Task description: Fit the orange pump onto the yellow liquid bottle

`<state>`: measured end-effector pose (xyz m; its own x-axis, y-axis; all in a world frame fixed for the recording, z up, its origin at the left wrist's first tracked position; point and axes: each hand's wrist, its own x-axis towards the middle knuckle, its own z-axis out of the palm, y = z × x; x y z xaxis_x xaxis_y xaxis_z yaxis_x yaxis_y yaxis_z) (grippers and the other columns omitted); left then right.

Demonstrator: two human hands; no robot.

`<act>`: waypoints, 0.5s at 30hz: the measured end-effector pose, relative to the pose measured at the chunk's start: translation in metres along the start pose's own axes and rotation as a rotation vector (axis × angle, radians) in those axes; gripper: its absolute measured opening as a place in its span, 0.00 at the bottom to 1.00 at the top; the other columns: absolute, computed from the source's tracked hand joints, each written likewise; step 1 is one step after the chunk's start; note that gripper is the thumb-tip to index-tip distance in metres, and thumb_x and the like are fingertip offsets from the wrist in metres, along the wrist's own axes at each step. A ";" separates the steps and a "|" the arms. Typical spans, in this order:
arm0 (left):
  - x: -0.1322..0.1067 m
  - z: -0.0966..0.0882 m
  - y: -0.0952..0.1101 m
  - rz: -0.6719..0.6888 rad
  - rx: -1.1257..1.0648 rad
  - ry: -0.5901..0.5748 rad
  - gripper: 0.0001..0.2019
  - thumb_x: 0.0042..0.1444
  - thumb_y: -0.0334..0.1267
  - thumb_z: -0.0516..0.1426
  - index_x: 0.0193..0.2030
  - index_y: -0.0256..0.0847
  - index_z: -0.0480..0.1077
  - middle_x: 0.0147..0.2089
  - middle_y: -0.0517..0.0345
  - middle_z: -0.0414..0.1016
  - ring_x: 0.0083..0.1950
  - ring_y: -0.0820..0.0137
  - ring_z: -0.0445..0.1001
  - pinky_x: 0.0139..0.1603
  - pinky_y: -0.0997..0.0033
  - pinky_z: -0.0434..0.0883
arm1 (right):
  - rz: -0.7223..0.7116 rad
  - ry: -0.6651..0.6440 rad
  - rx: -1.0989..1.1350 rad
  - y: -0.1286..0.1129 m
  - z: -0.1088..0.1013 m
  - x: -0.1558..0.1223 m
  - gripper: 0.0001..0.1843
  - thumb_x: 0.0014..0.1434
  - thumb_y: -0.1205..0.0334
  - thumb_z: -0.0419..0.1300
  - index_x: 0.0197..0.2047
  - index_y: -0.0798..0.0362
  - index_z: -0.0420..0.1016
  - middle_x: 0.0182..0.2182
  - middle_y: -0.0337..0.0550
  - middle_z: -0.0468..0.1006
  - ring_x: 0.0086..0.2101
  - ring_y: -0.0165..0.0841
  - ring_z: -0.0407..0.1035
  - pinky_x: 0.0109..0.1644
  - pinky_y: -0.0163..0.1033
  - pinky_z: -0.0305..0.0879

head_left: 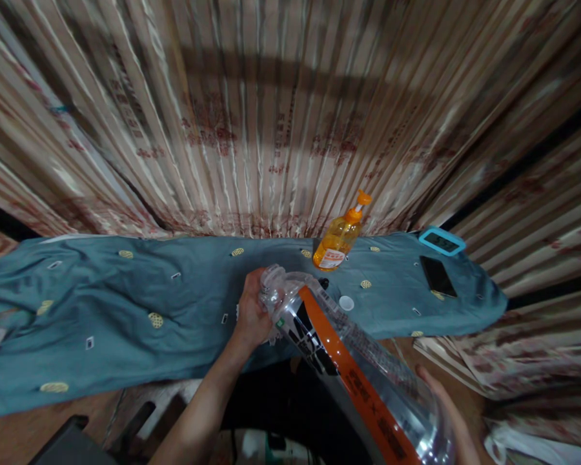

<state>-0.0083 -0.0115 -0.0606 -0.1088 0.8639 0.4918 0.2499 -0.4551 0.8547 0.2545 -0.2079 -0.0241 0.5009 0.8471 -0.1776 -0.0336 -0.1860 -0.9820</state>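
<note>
A large clear plastic bottle (353,374) with an orange and black label lies tilted toward me, its neck pointing away. My left hand (252,311) is closed around the bottle's neck near the mouth. My right hand (448,413) supports the wide bottom end at the lower right, only partly visible, with fingers curved against the plastic. A small white cap (346,303) lies on the blue cloth (126,303) just right of the bottle's neck. A small black object (324,283) sits beside it.
An orange pump bottle (337,239) stands at the back of the cloth-covered table. A dark phone (438,276) and a blue-framed digital clock (442,241) lie at the right end. A striped curtain (271,116) hangs behind. A dark stool (72,442) shows at lower left.
</note>
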 end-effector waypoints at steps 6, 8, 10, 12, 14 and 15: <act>0.000 0.000 0.000 0.012 -0.013 -0.018 0.22 0.58 0.43 0.66 0.59 0.44 0.75 0.53 0.52 0.81 0.53 0.59 0.82 0.56 0.58 0.79 | -0.221 0.019 0.035 0.007 0.010 0.030 0.24 0.64 0.35 0.68 0.23 0.40 0.81 0.32 0.41 0.85 0.63 0.52 0.75 0.68 0.57 0.75; 0.000 0.000 0.001 0.006 -0.015 -0.019 0.22 0.58 0.44 0.65 0.59 0.43 0.75 0.53 0.51 0.81 0.53 0.59 0.82 0.56 0.59 0.80 | -0.270 0.107 0.013 0.019 0.004 0.030 0.18 0.66 0.41 0.68 0.28 0.40 0.83 0.30 0.38 0.85 0.63 0.49 0.76 0.68 0.55 0.76; 0.000 -0.001 0.002 0.007 -0.014 -0.020 0.22 0.58 0.43 0.65 0.59 0.44 0.75 0.53 0.51 0.81 0.53 0.59 0.82 0.56 0.59 0.79 | -0.308 0.190 0.001 0.034 -0.006 0.026 0.10 0.68 0.46 0.67 0.39 0.38 0.87 0.29 0.35 0.84 0.60 0.46 0.78 0.66 0.53 0.77; 0.000 -0.001 0.002 0.017 -0.013 -0.017 0.21 0.58 0.43 0.65 0.58 0.45 0.75 0.53 0.52 0.81 0.52 0.59 0.82 0.56 0.59 0.79 | -0.284 0.202 -0.017 0.045 -0.016 0.019 0.12 0.71 0.48 0.65 0.55 0.37 0.85 0.35 0.33 0.87 0.59 0.44 0.79 0.64 0.51 0.79; 0.000 -0.001 0.001 0.020 -0.021 -0.012 0.21 0.58 0.43 0.66 0.58 0.45 0.75 0.52 0.52 0.81 0.52 0.59 0.82 0.56 0.59 0.79 | -0.208 0.211 -0.045 0.046 -0.022 0.011 0.18 0.72 0.48 0.64 0.63 0.36 0.81 0.44 0.33 0.88 0.61 0.43 0.78 0.64 0.49 0.79; 0.000 0.000 0.001 0.013 -0.026 -0.009 0.21 0.57 0.43 0.66 0.58 0.45 0.75 0.52 0.53 0.81 0.52 0.59 0.82 0.56 0.59 0.79 | -0.161 0.231 -0.055 0.043 -0.022 0.007 0.19 0.71 0.48 0.66 0.63 0.36 0.80 0.47 0.33 0.88 0.62 0.43 0.77 0.64 0.48 0.78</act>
<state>-0.0085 -0.0118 -0.0592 -0.0966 0.8597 0.5016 0.2258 -0.4719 0.8523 0.2753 -0.2209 -0.0663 0.6800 0.7332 0.0063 0.1066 -0.0903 -0.9902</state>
